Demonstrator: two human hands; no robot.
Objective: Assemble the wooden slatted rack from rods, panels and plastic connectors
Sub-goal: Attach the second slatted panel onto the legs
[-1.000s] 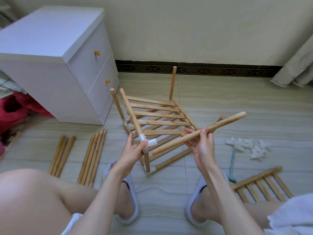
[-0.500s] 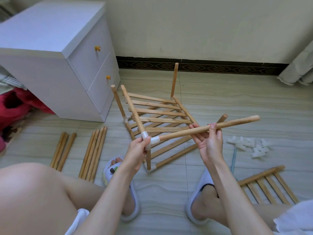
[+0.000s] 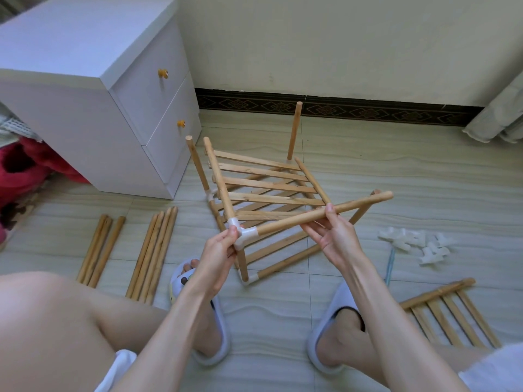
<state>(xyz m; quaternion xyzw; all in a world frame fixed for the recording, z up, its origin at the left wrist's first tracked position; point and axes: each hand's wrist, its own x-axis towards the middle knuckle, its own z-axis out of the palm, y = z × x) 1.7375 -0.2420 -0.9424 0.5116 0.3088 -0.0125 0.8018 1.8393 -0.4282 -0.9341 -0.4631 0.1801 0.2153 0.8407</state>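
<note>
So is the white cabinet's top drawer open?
No, the white cabinet has its top drawer shut flush with the lower drawer beneath it.

Person seen from a head-worn camera. Both forearms were bare to the lower edge of the view, with no sleeve, watch, ring or bracelet visible on the left hand [image 3: 217,257] or the right hand [image 3: 336,238]. The legs were bare at knee and shin. White fabric of a garment showed beside the left thigh [image 3: 117,369] and again at the lower right corner [image 3: 495,369]. Each foot wore a pale grey-white open-toed slipper: the left slipper [image 3: 210,346], nearer the cabinet [image 3: 93,114], carried a small cartoon-like print with dark dots on its upper; the right slipper [image 3: 332,312], farther from the cabinet, appeared plain.
</note>
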